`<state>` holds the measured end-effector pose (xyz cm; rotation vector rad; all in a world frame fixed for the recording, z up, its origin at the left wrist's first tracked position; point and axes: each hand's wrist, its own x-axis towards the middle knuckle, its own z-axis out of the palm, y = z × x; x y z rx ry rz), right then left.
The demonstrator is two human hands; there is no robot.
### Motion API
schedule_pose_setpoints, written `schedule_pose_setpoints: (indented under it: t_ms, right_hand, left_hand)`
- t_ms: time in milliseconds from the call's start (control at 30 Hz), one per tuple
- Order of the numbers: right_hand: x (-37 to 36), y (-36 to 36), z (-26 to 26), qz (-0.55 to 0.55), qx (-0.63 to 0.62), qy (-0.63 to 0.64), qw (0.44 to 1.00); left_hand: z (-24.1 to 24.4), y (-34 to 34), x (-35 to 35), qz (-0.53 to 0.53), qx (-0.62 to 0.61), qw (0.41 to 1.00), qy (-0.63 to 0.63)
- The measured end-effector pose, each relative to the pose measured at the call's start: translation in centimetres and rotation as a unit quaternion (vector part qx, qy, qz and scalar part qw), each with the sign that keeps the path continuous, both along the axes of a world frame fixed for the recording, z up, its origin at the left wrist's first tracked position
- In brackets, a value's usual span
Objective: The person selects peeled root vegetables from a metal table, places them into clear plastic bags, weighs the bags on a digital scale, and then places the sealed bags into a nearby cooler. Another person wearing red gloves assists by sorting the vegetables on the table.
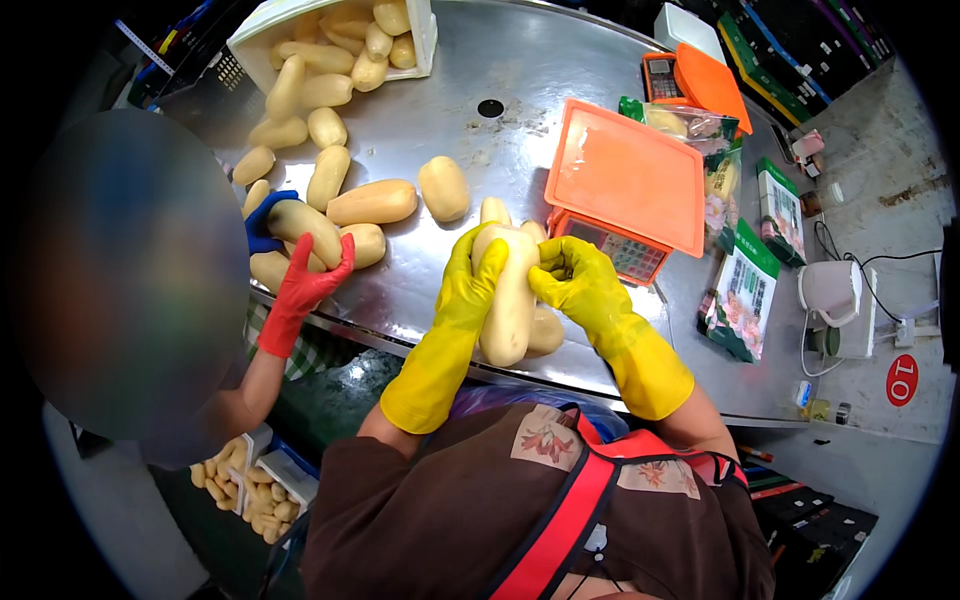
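Observation:
In a yellow rubber glove, my left hand grips the upper part of a long pale peeled squash, its thumb across the front. My right hand, gloved alike, has curled fingers at the squash's upper right side; whether they pinch anything is hidden. More pale squash lie on the steel table under and behind the held one. A short squash and a longer, more orange one rest to the left. Right of them stands an orange weighing scale with a flat pan and a keypad.
A co-worker at left, in one red glove and one blue, handles a squash. A tipped white foam box spills squash onto the steel table. Printed green-and-white bags, a second scale and a white kettle stand right.

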<state>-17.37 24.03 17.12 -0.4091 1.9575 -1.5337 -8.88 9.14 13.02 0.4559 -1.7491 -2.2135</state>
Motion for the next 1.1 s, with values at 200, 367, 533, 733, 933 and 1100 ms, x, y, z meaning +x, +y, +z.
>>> schedule_pose_setpoints:
  t_ms: [200,367,533,733,933,1100]
  right_hand:
    - [0.6,-4.7,0.2,0.038,0.132,0.120,0.983]
    - [-1.1,-7.7,-2.7,0.020,-0.113,-0.175,0.978]
    - [-0.1,-10.1,-2.6,0.034,-0.147,-0.207,0.967]
    - [0.0,-11.0,-3.7,0.046,-0.183,-0.198,0.962]
    - [-0.3,-9.8,-4.5,0.035,-0.163,-0.173,0.971]
    - [-0.2,-9.6,-6.5,0.076,-0.106,-0.112,0.985]
  left_hand:
    - [-4.0,-3.1,0.5,0.115,-0.124,0.985,-0.032]
    - [-3.1,-6.3,1.7,0.013,0.401,0.916,0.011]
    - [-5.9,-10.0,2.2,-0.005,0.379,0.925,-0.010]
    - [-7.0,-10.8,1.4,-0.034,0.420,0.907,0.027]
    - [-6.2,-10.8,0.4,-0.044,0.382,0.922,0.034]
    - [-10.8,-11.5,-1.2,-0.029,0.157,0.985,0.061]
